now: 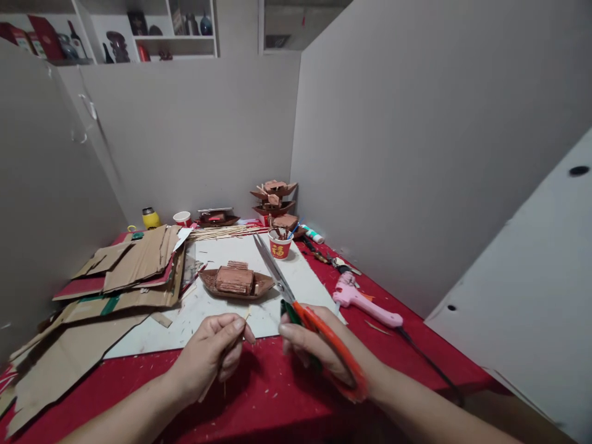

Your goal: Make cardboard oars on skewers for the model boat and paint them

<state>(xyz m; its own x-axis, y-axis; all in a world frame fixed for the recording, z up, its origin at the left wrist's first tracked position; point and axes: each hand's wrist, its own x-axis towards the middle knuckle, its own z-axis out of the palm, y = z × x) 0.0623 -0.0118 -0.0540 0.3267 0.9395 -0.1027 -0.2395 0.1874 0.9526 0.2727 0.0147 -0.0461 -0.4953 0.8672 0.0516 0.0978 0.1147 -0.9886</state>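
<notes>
A person's two bare hands work over a crimson cloth-covered table. The left hand has thumb and forefinger pressed together, pinching a thin, pale wooden strip; its far end is lost behind the fingers, so its length is hard to judge. The right hand is wrapped around scissors with steel blades and orange and green handles, the blades pointing away and only slightly parted, apart from the strip.

Just beyond the hands, a reddish-brown wooden model boat sits upright on a white board, touched by neither hand. It looks well advanced: the pointed hull and ridged cabin roof are in place, with a small slatted panel above. The strip is not attached to it, so some detail work seems left. Behind, a cluster of similar brown model boats stands near the wall, apparently further along or finished.

A pink plastic glue gun lies to the right, torn brown cardboard sheets to the left. A red paper cup bears the gold Chinese character 福, "fortune". No brand name is legible.
</notes>
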